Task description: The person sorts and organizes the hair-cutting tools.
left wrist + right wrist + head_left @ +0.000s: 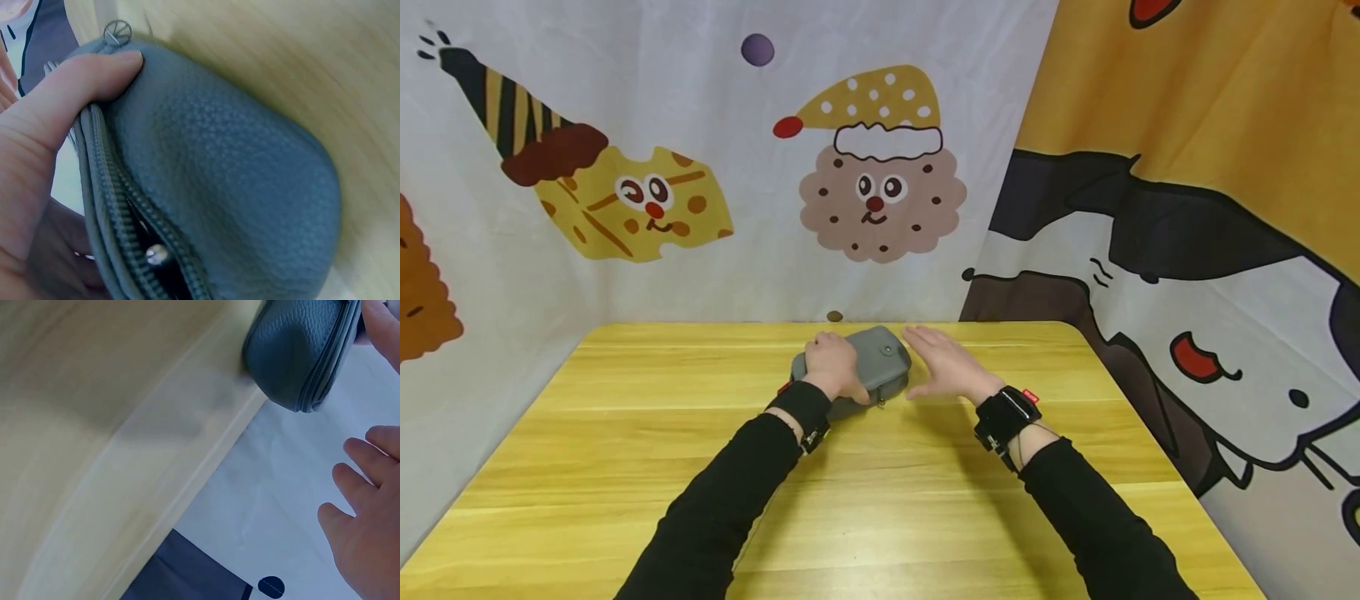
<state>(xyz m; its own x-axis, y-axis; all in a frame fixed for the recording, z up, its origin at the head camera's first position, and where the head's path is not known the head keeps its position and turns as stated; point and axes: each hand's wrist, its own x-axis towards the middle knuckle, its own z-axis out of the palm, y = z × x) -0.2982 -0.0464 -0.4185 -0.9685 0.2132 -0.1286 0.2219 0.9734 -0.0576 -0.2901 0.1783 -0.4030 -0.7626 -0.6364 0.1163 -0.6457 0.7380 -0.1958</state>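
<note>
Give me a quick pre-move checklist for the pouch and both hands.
1. Left hand grips the grey pouch: ok, thumb curled over its edge in the left wrist view.
2. Right hand free of the pouch: ok, fingers straight, just beside it.
3. Pouch supported by the wooden table: ok, it rests near the far edge.
4. Zipper state: partly open, dark gap visible by the pull.
5. Contents of the pouch: cannot tell, inside is too dark.
</note>
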